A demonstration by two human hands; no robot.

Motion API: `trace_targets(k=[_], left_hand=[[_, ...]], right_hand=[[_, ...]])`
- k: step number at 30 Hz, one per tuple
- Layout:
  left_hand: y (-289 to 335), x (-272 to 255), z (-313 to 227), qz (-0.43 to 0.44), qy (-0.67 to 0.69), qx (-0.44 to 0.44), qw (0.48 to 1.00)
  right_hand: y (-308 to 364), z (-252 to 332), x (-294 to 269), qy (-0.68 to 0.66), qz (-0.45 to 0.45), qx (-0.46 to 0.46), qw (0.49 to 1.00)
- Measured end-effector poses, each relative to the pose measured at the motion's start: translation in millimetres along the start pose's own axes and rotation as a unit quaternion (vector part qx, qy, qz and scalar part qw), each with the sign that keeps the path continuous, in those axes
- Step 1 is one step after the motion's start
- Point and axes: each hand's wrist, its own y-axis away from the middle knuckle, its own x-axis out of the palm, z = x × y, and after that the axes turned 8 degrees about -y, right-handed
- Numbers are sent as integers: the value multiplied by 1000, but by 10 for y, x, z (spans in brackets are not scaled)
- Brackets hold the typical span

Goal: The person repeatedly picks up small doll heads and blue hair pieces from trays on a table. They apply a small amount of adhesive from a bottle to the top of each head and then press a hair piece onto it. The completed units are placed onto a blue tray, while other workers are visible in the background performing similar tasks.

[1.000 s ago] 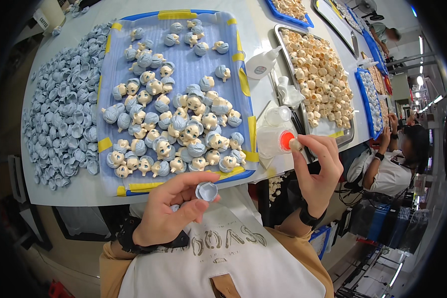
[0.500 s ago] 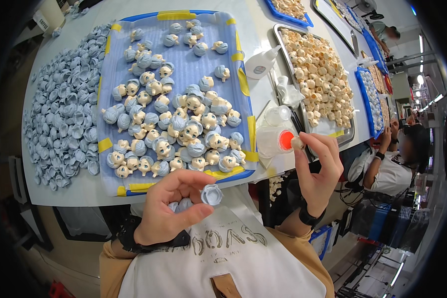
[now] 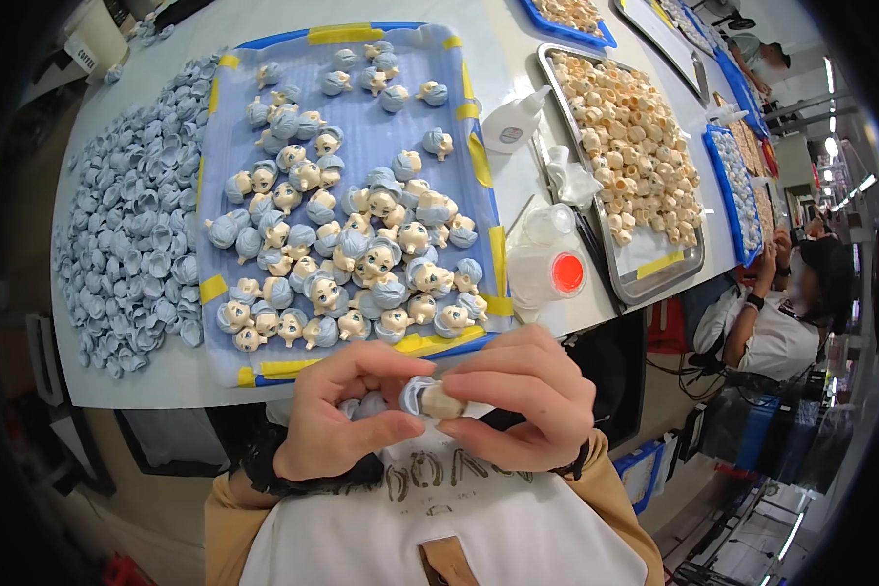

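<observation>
My left hand (image 3: 347, 415) pinches a light blue doll hair piece (image 3: 412, 395) between thumb and forefinger, and more blue hair pieces (image 3: 364, 405) lie in its curled palm. A cream doll head (image 3: 442, 401) is between the thumb and fingers of my right hand (image 3: 523, 396). The head meets the open side of the hair piece in front of my chest; whether it sits inside cannot be made out. Just beyond my hands, a blue lined tray (image 3: 391, 137) with yellow tape bears several blue-haired doll heads (image 3: 324, 291), many with painted eyes.
Loose blue hair pieces (image 3: 132, 225) are heaped to the left. On the right, a metal tray (image 3: 662, 283) holds cream heads. A white squeeze bottle (image 3: 518, 122), crumpled tissue (image 3: 571, 181) and a clear container with a red-orange opening (image 3: 566, 272) stand between. Another person (image 3: 776, 327) sits at far right.
My right hand has come left and down from beside the clear container, bringing the cream head to the hair piece. My left hand has turned the hair piece sideways toward it.
</observation>
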Motion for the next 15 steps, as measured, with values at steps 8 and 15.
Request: trace_targets(k=[8,15], left_hand=[[44,-21,20,21,-67,78,994],[87,-58,145,-6,4,34,999]], right_hand=[[10,-2,-51,-10,61,10,998],[26,-28,119,60,28,-50,997]])
